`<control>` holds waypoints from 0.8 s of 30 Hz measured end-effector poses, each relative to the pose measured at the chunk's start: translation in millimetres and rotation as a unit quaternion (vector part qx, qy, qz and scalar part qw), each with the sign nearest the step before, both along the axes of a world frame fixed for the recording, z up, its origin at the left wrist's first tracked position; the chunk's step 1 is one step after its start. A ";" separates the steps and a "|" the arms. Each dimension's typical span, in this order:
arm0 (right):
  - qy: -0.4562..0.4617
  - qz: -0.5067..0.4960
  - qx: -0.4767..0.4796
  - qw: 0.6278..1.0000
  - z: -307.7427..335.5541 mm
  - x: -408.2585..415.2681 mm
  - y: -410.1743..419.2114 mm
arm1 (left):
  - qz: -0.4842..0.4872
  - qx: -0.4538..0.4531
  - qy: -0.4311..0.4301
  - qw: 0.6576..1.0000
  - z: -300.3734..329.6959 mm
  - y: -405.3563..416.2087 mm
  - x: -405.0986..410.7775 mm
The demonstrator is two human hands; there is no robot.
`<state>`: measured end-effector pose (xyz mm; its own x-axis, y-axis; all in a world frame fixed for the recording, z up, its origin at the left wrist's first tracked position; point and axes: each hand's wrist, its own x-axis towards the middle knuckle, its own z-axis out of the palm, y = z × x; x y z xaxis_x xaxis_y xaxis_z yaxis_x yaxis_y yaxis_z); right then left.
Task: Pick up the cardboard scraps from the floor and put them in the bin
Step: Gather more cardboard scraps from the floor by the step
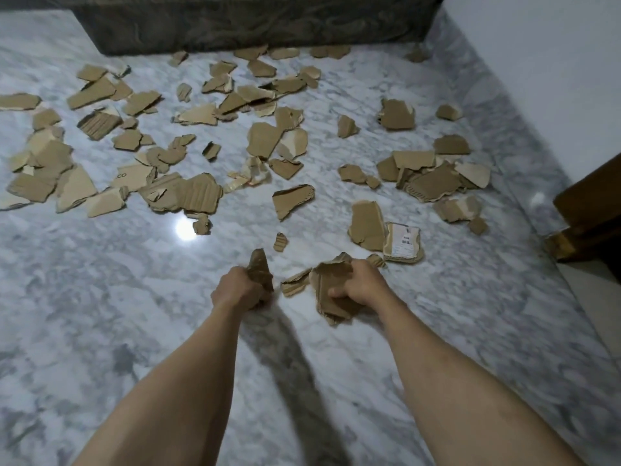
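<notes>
Several torn brown cardboard scraps [188, 196] lie scattered over the grey marble floor [134, 314], mostly in the far half. My left hand [237, 289] is closed around a narrow scrap [259, 269] that sticks up from the fist. My right hand [359, 285] grips a bunch of larger scraps [331, 297] held just above the floor. A small scrap [295, 284] lies between the two hands. Just beyond my right hand lie a scrap with a white label [403, 243] and a plain one [368, 225]. No bin is in view.
A dark upholstered furniture base [255, 25] runs along the far edge. A white wall [554, 79] closes the right side, with a wooden piece of furniture [591, 223] at the right edge. A bright light reflection [184, 229] shines on the floor.
</notes>
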<state>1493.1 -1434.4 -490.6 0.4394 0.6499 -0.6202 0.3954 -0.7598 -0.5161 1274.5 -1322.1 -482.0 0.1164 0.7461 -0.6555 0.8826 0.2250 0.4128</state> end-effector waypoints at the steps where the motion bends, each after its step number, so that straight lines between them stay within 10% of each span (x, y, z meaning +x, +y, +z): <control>1: 0.018 -0.027 0.002 0.999 2.1 5.1 -1.2 | -0.015 -0.010 -0.017 1.000 1.9 -0.9 5.4; 10: 0.027 -0.219 0.011 0.975 45.1 71.5 -10.0 | -0.238 0.090 0.016 0.967 -0.9 -41.8 74.2; 24: -0.053 -0.208 -0.085 0.973 5.8 114.1 7.3 | -0.203 0.124 0.031 0.971 -23.2 -56.7 89.3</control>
